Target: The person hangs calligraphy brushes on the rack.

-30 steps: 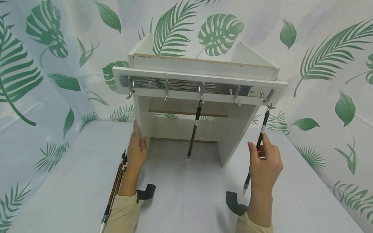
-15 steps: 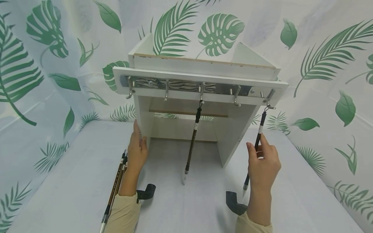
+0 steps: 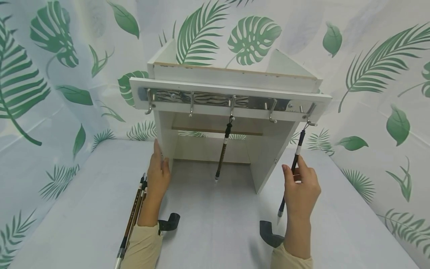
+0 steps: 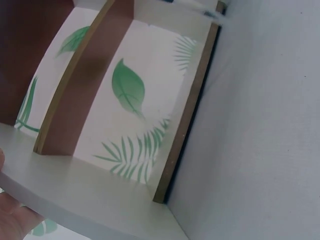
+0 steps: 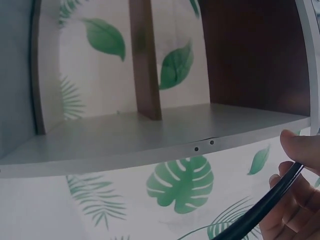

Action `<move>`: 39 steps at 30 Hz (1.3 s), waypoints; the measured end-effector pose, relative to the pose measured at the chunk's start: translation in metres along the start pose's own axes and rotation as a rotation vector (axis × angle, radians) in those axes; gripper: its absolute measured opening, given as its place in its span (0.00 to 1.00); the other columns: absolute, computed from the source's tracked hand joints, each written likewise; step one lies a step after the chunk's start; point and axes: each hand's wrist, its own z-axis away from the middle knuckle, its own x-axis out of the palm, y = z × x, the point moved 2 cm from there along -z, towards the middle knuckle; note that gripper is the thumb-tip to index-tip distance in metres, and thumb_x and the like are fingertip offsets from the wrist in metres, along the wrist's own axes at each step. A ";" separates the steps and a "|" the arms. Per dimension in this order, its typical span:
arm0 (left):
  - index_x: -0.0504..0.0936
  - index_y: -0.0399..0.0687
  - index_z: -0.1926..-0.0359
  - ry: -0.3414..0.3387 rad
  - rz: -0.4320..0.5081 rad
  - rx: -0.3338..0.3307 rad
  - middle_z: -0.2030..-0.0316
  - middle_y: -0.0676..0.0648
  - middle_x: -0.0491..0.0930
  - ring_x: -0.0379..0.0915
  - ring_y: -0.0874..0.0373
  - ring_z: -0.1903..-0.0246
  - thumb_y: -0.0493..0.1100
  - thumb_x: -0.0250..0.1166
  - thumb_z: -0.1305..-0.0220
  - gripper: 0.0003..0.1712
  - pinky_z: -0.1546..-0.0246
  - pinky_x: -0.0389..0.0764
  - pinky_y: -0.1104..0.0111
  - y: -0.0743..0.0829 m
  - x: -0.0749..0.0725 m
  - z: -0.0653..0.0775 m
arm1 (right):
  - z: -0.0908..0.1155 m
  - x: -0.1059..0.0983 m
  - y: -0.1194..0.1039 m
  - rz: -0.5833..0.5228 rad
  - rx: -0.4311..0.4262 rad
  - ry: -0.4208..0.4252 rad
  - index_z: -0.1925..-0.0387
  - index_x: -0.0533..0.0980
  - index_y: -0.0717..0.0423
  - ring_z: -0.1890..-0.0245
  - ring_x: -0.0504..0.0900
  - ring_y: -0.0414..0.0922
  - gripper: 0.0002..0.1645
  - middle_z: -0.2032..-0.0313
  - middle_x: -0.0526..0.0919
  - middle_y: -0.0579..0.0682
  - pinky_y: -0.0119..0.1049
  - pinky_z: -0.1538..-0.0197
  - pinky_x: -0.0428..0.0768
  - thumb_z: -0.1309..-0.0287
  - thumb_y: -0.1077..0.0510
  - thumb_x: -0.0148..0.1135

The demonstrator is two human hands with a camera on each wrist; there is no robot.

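In the head view my right hand point(image 3: 302, 186) pinches a black-handled calligraphy brush point(image 3: 298, 150) between thumb and fingers. The brush hangs tip down, its cord loop at the rightmost hook point(image 3: 311, 118) of the hook rail. Close up in the right wrist view, the dark handle point(image 5: 265, 202) crosses the fingers. My left hand point(image 3: 158, 177) holds the left side panel of a white cabinet point(image 3: 165, 134); in the left wrist view its thumb and fingers lie on either side of the panel edge. A second brush point(image 3: 222, 151) hangs from the middle hook point(image 3: 233, 106).
Several brushes point(image 3: 134, 209) lie on the white-covered table point(image 3: 208, 231), left of my left forearm. The hook rail point(image 3: 215, 99) runs across the cabinet's upper front. Black wrist mounts point(image 3: 169, 222) stick out from both wrists. Leaf-patterned cloth point(image 3: 379, 67) surrounds the table.
My right hand has shifted slightly left with the black brush, its loop moving inward along the hook. The middle brush swings back and forth. The left hand stays in place.
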 end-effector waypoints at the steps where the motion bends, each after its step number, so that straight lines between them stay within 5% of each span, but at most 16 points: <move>1: 0.42 0.43 0.29 0.007 -0.004 0.006 0.43 0.30 0.63 0.62 0.36 0.43 0.36 0.46 0.31 0.34 0.47 0.66 0.44 0.000 0.000 0.000 | 0.000 0.001 0.000 -0.004 0.003 -0.001 0.48 0.74 0.65 0.73 0.76 0.52 0.24 0.72 0.76 0.63 0.12 0.71 0.57 0.47 0.60 0.63; 12: 0.46 0.36 0.31 0.097 -0.037 0.082 0.46 0.28 0.65 0.64 0.34 0.46 0.35 0.47 0.32 0.32 0.50 0.68 0.43 -0.001 0.006 0.001 | -0.002 0.009 0.002 -0.052 0.005 -0.002 0.51 0.76 0.64 0.73 0.74 0.50 0.21 0.75 0.75 0.62 0.22 0.70 0.60 0.48 0.62 0.64; 24: 0.45 0.38 0.30 0.110 -0.053 0.093 0.47 0.27 0.66 0.64 0.34 0.46 0.33 0.47 0.33 0.33 0.50 0.67 0.43 -0.001 0.007 0.004 | -0.001 0.010 0.005 -0.031 -0.020 -0.050 0.49 0.75 0.64 0.73 0.75 0.51 0.23 0.75 0.75 0.61 0.07 0.68 0.58 0.48 0.61 0.63; 36: 0.46 0.39 0.30 0.158 -0.052 0.156 0.47 0.28 0.66 0.65 0.34 0.48 0.31 0.48 0.34 0.34 0.52 0.69 0.43 -0.004 0.008 0.004 | 0.000 0.010 0.004 -0.038 -0.024 -0.087 0.47 0.73 0.62 0.72 0.76 0.52 0.25 0.74 0.76 0.61 0.04 0.68 0.58 0.48 0.61 0.63; 39: 0.47 0.39 0.30 0.173 -0.057 0.183 0.48 0.28 0.67 0.66 0.34 0.48 0.30 0.49 0.35 0.34 0.53 0.70 0.44 -0.005 0.010 0.004 | 0.000 0.011 0.006 -0.035 -0.042 -0.100 0.48 0.74 0.64 0.71 0.78 0.51 0.24 0.72 0.77 0.60 0.13 0.68 0.70 0.48 0.61 0.64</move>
